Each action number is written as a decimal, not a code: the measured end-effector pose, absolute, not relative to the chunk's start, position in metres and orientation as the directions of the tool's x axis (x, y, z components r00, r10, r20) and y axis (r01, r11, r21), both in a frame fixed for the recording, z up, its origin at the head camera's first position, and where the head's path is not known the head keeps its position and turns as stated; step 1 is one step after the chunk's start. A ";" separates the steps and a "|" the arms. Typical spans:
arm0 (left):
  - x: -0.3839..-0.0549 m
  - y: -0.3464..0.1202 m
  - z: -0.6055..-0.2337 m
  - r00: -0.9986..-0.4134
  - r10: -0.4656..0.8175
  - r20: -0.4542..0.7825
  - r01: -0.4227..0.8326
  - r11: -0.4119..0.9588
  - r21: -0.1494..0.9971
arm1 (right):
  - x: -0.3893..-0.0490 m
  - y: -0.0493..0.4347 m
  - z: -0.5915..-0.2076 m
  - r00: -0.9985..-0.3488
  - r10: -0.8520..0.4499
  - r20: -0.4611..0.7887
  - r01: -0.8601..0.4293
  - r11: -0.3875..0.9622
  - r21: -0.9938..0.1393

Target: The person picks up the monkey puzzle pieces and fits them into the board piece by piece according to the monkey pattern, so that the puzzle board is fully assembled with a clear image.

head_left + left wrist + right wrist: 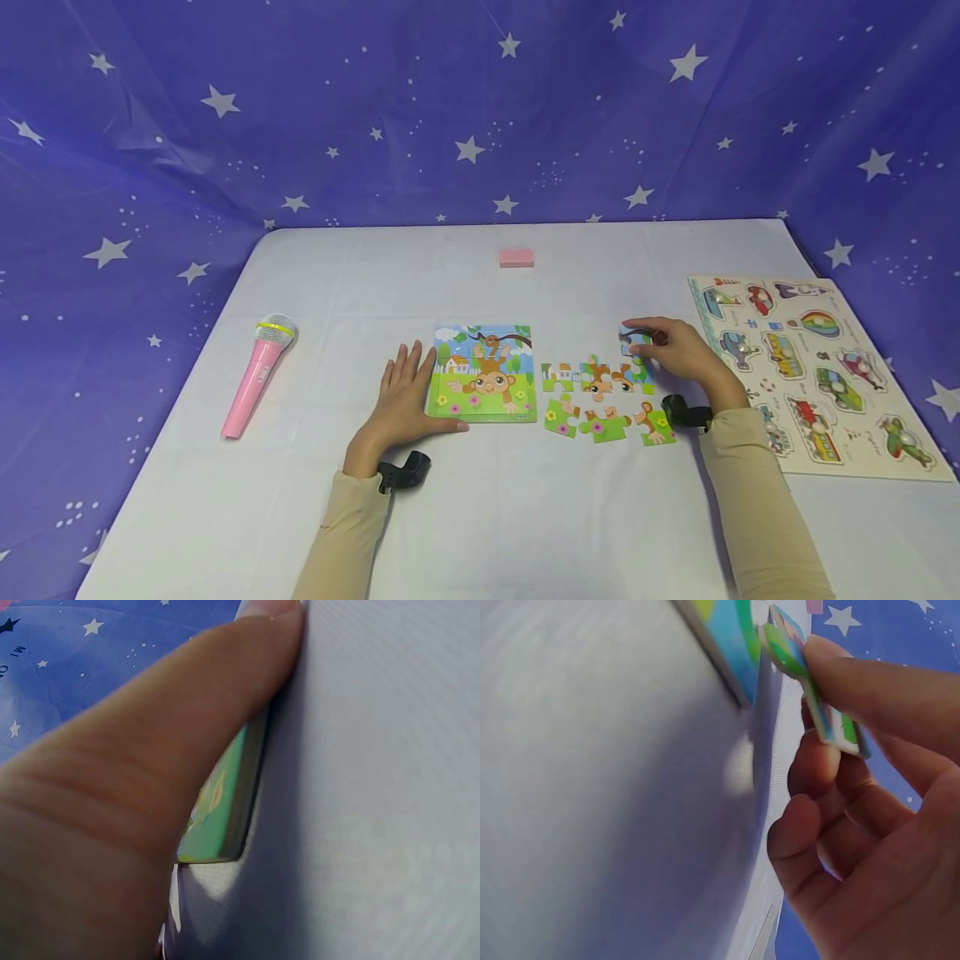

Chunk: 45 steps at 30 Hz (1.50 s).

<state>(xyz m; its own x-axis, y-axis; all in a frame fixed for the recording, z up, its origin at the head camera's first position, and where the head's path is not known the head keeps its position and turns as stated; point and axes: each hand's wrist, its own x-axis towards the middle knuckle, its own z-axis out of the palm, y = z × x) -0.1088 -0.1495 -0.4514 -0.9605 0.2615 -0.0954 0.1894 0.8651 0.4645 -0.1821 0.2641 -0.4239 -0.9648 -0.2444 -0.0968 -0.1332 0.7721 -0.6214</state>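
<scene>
A square monkey puzzle board [483,372] lies on the table, its picture facing up. My left hand [405,402] rests at its left side, fingers straight and spread, the thumb [187,697] lying along its near edge. Right of the board, several loose jigsaw pieces [606,428] form a partly joined monkey picture. At the top right of these, my right hand [681,357] pinches a puzzle piece [784,654] between thumb and fingers. In the right wrist view the piece is tilted on edge, with green and blue print.
A peg puzzle board [813,379] with vehicle pictures lies at the right, under the right forearm in the head view. A pink toy microphone [258,375] lies at the left. A small pink block [516,258] sits near the back edge. A starry purple cloth [420,100] hangs behind.
</scene>
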 end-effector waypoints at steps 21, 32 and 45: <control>-0.108 -0.151 -0.449 -0.961 0.258 -0.098 0.184 0.864 0.468 | -0.186 0.224 -0.409 -0.949 -0.309 -0.057 -0.178 0.679 -0.712; -0.109 -0.149 -0.451 -0.957 0.269 -0.109 0.189 0.863 0.468 | -0.194 0.168 -0.410 -0.917 -0.388 -0.093 -0.191 0.631 -0.752; -0.109 -0.150 -0.450 -0.958 0.267 -0.108 0.185 0.857 0.481 | -0.195 0.101 -0.407 -0.882 -0.449 -0.145 -0.194 0.625 -0.756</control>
<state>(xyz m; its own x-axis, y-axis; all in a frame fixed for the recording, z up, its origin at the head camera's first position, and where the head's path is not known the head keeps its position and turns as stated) -0.1087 -0.1504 -0.4505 -0.9576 0.2671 -0.1081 0.1848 0.8572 0.4807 -0.1952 0.1006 -0.4074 -0.8818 -0.4487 -0.1452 -0.1936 0.6252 -0.7561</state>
